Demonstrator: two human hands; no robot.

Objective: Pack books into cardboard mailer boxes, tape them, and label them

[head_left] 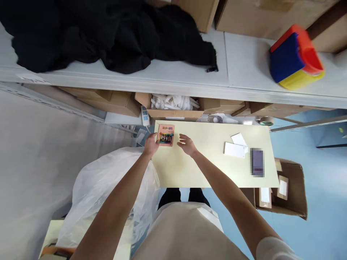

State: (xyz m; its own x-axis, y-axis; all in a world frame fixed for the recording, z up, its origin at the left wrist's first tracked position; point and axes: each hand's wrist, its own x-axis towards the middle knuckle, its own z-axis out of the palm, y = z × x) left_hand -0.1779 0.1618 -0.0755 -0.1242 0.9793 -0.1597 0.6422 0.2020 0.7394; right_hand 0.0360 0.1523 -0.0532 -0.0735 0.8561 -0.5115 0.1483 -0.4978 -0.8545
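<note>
A pink pack (pixel 166 135) with a dark, rainbow-edged picture and printed lettering lies at the far left corner of the pale yellow table (pixel 200 169). My left hand (pixel 151 143) is at its left edge, fingers parted, the thumb over or touching the edge; I cannot tell how firm the contact is. To the pack's right, apart from it, my right hand (pixel 187 144) hovers open and holds nothing, its fingers spread toward the pack.
White cards (pixel 234 149) and a blurred purple item (pixel 257 162) lie on the table's right. Behind is a shelf (pixel 244 65) with black cloth (pixel 121 36) and a carton of white pieces (pixel 175 112). A plastic bag (pixel 108 184) bulges left; an open carton (pixel 292 191) stands right.
</note>
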